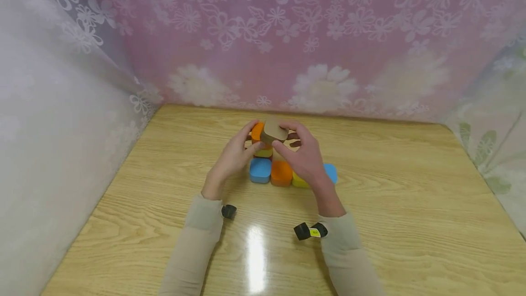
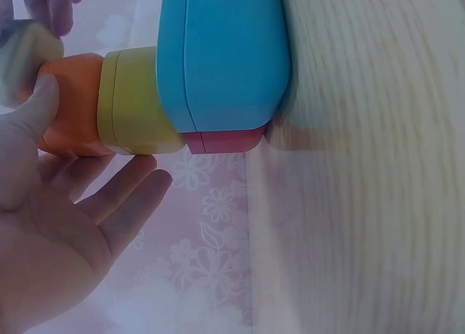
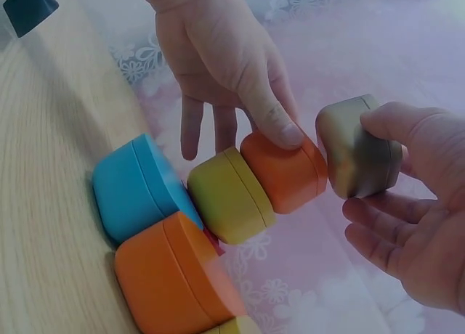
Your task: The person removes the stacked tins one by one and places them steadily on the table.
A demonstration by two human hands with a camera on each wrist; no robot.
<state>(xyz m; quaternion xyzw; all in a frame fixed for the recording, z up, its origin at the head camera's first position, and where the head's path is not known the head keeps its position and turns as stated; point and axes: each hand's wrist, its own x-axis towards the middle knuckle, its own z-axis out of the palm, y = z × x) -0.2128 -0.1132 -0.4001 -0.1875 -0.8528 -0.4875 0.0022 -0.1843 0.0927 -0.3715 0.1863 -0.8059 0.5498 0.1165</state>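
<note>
The right hand (image 1: 306,156) pinched a tan box (image 1: 274,132) between thumb and fingers and held it tilted above a stack at the middle of the table (image 1: 411,204). The tilt suggested the box was being lined up with the stack top before seating.

The left hand (image 1: 234,156) held nothing. Its thumb pressed the side of the top orange box (image 3: 285,170), and its other fingers lay straight behind the stack, probably to steady it. The two hands stood close together on either side of the tan box.

The stack read, top down: orange box, yellow-green box (image 3: 230,194), then a pink box (image 2: 221,141), barely visible. The pink box rested on the table, just beyond a near row.

The near row ran left to right: blue box (image 1: 260,170), orange box (image 1: 281,173), a yellow box (image 1: 300,181) and a second blue box (image 1: 331,172), both partly hidden by the right wrist.

No brand, label or writing could be read on any box. A small yellow tag (image 1: 314,232) showed on the right wrist camera; its print was too small to read.
</note>
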